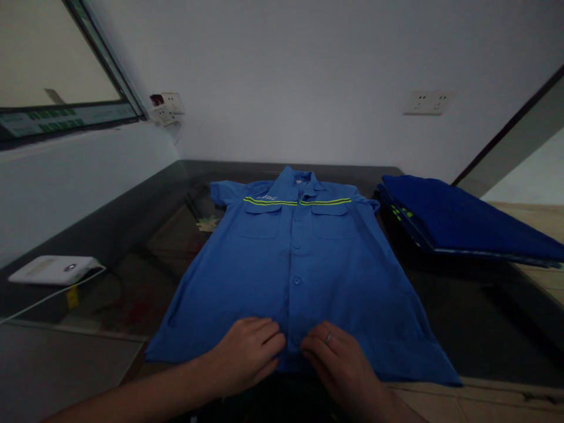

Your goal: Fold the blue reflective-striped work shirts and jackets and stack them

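A blue short-sleeved shirt (259, 270) lies spread on the dark table, front up, its collar toward the wall. Yellow-green stripes cross its chest above two flap pockets, and buttons run down the middle. At the hem, left of the button line, my left hand (253, 349) is closed on the shirt with curled fingers. My right hand (335, 355), with a ring on one finger, pinches the hem just right of the button line, close to the lowest button. The fingertips of both hands are partly hidden in the cloth.
Folded darker blue cloth (467, 217) lies at the table's right side, overhanging the edge. A white device (55, 270) with a cable rests at the left. The glossy dark table (154, 229) meets a wall with sockets (427, 103). A window frame is at upper left.
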